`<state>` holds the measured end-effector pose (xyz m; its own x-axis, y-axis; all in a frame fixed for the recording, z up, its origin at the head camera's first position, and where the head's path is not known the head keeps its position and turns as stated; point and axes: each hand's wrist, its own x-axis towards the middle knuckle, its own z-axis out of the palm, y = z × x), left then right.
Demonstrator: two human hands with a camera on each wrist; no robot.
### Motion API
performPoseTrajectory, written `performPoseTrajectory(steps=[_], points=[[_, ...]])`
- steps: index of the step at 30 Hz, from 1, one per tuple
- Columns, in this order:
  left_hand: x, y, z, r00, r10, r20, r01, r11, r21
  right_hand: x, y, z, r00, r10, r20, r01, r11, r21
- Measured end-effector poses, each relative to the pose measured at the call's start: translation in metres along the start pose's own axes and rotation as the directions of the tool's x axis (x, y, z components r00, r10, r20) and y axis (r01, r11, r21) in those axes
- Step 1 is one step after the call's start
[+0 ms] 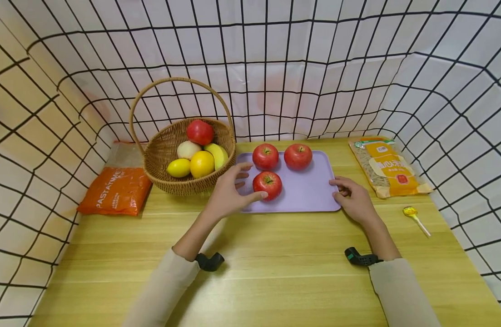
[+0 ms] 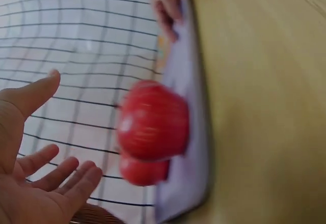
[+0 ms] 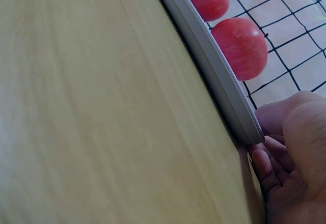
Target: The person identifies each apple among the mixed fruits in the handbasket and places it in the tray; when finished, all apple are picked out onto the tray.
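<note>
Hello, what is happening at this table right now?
A person is working with red apples on a purple tray. Three apples lie on it. The left hand is spread open beside the front apple, thumb near it or touching. The right hand rests with its fingers at the tray's right edge. A wicker basket of fruit stands to the left.

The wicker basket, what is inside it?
The wicker basket holds a red apple, a pale round fruit, an orange, a lemon and a yellow fruit. Anything beneath them is covered.
</note>
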<state>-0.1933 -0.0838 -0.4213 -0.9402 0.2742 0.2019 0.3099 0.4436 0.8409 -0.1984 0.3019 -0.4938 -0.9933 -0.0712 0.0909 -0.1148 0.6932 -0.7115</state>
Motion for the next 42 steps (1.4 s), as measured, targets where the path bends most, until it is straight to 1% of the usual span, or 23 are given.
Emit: performPoseTrajectory(steps=[4,8,11,13,15,19,23,28,30,34,38,42], points=[[-0.004,0.016,-0.019,0.998,0.049,-0.035,-0.051,0.997,-0.060,0.001,0.002,0.001,1.000,-0.002,0.001,0.002,1.000,-0.002],[-0.005,0.028,-0.038,0.993,0.091,-0.080,-0.098,0.991,-0.090,0.001,0.002,0.001,1.000,0.001,0.007,-0.001,1.000,0.004],[-0.001,0.034,-0.053,0.988,0.107,-0.110,-0.116,0.990,-0.078,0.001,0.003,0.001,1.000,0.007,0.007,-0.007,1.000,0.000],[0.004,0.036,-0.062,0.985,0.114,-0.127,-0.121,0.991,-0.049,0.001,0.003,0.001,1.000,0.004,0.006,-0.004,1.000,-0.001],[0.011,0.036,-0.071,0.983,0.112,-0.145,-0.114,0.994,-0.002,0.001,0.003,0.000,1.000,0.005,0.003,-0.005,1.000,-0.003],[0.023,0.035,-0.088,0.983,0.073,-0.169,-0.061,0.995,0.073,0.001,0.002,-0.001,1.000,0.001,0.005,-0.001,1.000,0.004],[0.034,0.031,-0.100,0.983,0.035,-0.182,-0.011,0.991,0.131,0.000,0.002,0.000,1.000,0.005,0.006,-0.005,1.000,0.002],[0.046,0.019,-0.111,0.978,0.022,-0.209,0.030,0.969,0.245,0.000,0.002,0.001,1.000,-0.001,0.002,0.001,1.000,-0.003],[0.050,0.014,-0.115,0.975,0.005,-0.220,0.058,0.958,0.279,0.000,0.002,0.001,1.000,-0.005,0.003,0.005,1.000,0.000],[0.056,0.007,-0.121,0.973,-0.035,-0.226,0.107,0.943,0.314,0.000,0.001,0.001,1.000,-0.008,0.002,0.008,1.000,-0.003],[0.062,0.003,-0.127,0.971,-0.106,-0.214,0.175,0.925,0.338,0.000,0.001,0.000,1.000,-0.003,0.003,0.003,1.000,-0.009],[0.067,0.000,-0.131,0.965,-0.174,-0.198,0.234,0.909,0.344,0.000,0.001,0.000,1.000,-0.002,0.002,0.002,1.000,-0.003]])
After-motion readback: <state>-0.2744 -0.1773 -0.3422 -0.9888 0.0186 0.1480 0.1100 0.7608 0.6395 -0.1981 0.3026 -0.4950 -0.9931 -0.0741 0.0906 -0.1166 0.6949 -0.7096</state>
